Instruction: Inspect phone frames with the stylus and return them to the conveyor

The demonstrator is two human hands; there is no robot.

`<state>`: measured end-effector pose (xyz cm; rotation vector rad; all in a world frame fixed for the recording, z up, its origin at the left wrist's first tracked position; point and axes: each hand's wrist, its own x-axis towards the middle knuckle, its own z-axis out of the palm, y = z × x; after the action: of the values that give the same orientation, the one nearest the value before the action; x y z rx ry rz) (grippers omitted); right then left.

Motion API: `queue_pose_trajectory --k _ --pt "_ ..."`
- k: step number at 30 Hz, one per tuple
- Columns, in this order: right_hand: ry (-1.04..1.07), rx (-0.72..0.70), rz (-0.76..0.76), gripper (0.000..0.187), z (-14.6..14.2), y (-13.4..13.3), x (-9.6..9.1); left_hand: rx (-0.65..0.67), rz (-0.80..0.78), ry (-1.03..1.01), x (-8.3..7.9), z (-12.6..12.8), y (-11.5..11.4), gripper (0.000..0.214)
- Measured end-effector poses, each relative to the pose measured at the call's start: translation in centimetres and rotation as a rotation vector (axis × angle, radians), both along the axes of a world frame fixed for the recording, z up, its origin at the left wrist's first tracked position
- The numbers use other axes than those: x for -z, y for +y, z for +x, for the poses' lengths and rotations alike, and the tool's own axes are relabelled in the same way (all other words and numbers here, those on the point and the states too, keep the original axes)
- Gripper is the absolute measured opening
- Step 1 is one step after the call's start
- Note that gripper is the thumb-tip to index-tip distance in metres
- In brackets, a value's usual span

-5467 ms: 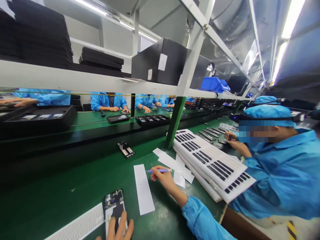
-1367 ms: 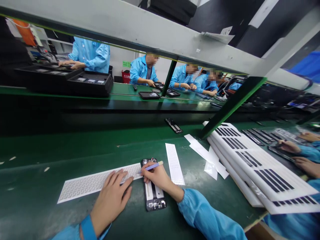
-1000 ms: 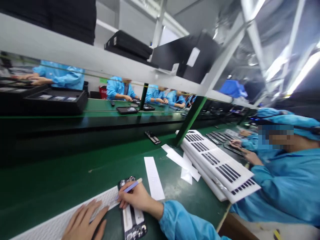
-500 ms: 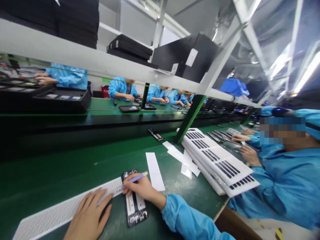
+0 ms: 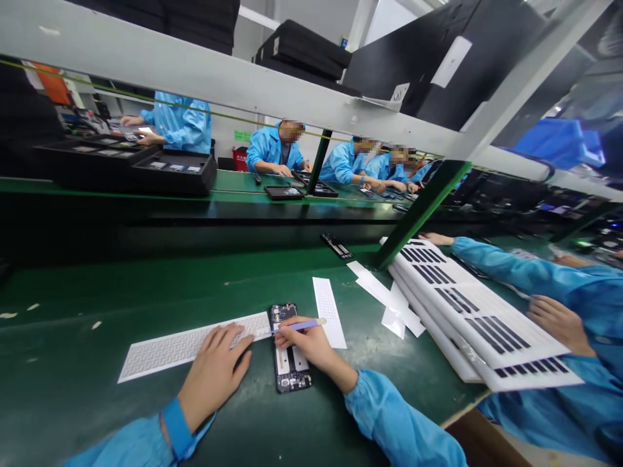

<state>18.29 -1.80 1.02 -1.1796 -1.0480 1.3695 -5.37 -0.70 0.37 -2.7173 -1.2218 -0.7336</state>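
Observation:
My left hand (image 5: 217, 366) lies flat with fingers stretched out over the right part of a long white sheet (image 5: 163, 350) covered in small repeated shapes. My right hand (image 5: 306, 344) is closed around a slim purple pen-like tool (image 5: 304, 325) with a pale end. The tool's thin tip points left, at the sheet's right end; whether it touches is too small to tell. Under my right hand is an opened phone body (image 5: 292, 379) with its circuit boards showing, partly covered by the hand. A second, shorter white sheet (image 5: 328, 308) with small marks lies just beyond that hand.
White paper strips (image 5: 384, 293) lie right of centre. Another phone frame (image 5: 336, 246) sits farther back. Stacked white panels with black strips (image 5: 479, 318) stand at the right, near a co-worker's hand (image 5: 559, 321). A slanted green post (image 5: 423, 211) and an overhead shelf beam (image 5: 292, 91) cross the bench.
The view has turned left, so the bench appears shifted right and more of my left sleeve shows. The co-worker at right has stretched an arm forward. My hands keep about the same hold.

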Motion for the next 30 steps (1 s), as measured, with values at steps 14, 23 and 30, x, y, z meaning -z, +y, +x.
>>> queue_pose_trajectory --k 14,23,30 --pt "-0.055 -0.054 -0.068 0.040 5.4 -7.2 0.4 0.439 -0.003 0.096 -0.8 2.6 -5.0 0.039" --pt "-0.077 -0.147 -0.065 0.033 5.0 -7.4 0.2 0.501 -0.067 0.138 -0.3 2.4 -4.6 0.040" --pt "-0.066 -0.137 -0.078 0.032 5.1 -7.5 0.4 0.509 -0.109 0.099 -0.7 2.5 -4.5 0.040"
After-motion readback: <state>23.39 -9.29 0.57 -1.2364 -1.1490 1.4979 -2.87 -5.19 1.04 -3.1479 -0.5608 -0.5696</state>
